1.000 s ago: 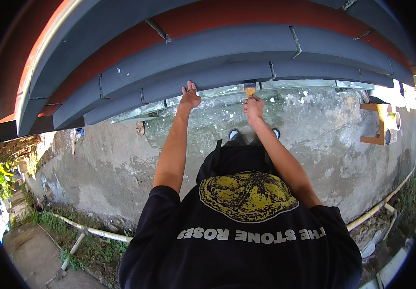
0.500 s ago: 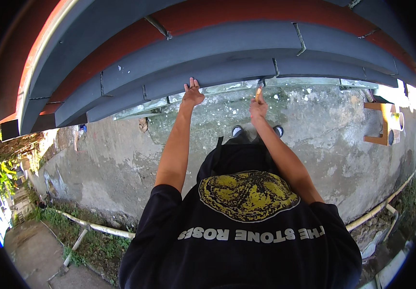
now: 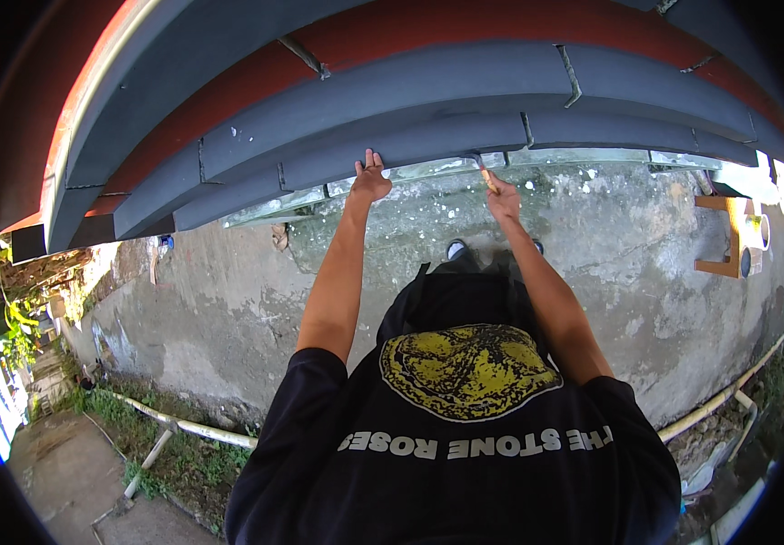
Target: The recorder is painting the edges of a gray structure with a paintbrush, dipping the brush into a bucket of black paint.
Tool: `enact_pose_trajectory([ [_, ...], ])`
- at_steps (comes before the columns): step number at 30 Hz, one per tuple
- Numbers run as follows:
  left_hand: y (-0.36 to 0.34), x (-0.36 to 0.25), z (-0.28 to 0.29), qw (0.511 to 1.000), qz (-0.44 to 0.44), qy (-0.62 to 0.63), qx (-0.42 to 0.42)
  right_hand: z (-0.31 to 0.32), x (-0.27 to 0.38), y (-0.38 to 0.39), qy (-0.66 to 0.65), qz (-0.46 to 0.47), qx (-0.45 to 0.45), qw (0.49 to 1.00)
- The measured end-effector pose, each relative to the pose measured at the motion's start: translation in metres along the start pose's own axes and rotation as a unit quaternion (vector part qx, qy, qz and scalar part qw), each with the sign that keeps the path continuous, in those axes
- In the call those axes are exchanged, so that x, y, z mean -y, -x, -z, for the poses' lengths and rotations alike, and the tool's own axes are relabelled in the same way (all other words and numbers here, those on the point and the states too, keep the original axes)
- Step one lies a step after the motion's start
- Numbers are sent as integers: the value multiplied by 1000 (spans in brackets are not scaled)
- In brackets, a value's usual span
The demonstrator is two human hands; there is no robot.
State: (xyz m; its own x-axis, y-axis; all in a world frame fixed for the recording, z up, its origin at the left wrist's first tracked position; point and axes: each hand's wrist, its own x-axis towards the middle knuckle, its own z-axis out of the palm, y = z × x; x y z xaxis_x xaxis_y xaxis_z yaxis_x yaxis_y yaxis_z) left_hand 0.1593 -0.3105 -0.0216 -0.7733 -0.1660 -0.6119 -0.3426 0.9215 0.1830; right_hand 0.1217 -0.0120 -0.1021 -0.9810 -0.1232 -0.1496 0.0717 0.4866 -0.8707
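The right hand (image 3: 504, 200) pinches a brush (image 3: 486, 176) toward eleven o'clock; the left hand (image 3: 371, 185), fingers spread, seemingly braces against the grey beam (image 3: 437, 138).

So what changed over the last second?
The right hand shifted slightly right along the grey board, and the brush it holds swung from nearly straight in the picture to slanting, bristles leftward. Nothing was taken up or let go. The left hand stayed at the board's lower edge.

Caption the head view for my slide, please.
Right hand holding a paintbrush at the lower edge of a grey beam, left hand at the same edge, above stained concrete.
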Motion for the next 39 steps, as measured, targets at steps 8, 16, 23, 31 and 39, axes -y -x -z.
enact_pose_trajectory([
  [8,0,-1,0,1000,-10,-1,0,12,-48,6,-113,-79,-177,975],
  [16,1,-12,6,1000,-6,-24,-3,-70,33,16,-230,-208,-78,948],
  [23,6,1,1,1000,1,2,-1,-65,78,33,35,-74,165,983],
  [31,2,5,-4,1000,-3,-5,-10,-9,28,16,-20,-62,-15,998],
  [39,-1,8,-6,1000,23,-17,-7,-30,46,23,-331,-240,-101,907],
])
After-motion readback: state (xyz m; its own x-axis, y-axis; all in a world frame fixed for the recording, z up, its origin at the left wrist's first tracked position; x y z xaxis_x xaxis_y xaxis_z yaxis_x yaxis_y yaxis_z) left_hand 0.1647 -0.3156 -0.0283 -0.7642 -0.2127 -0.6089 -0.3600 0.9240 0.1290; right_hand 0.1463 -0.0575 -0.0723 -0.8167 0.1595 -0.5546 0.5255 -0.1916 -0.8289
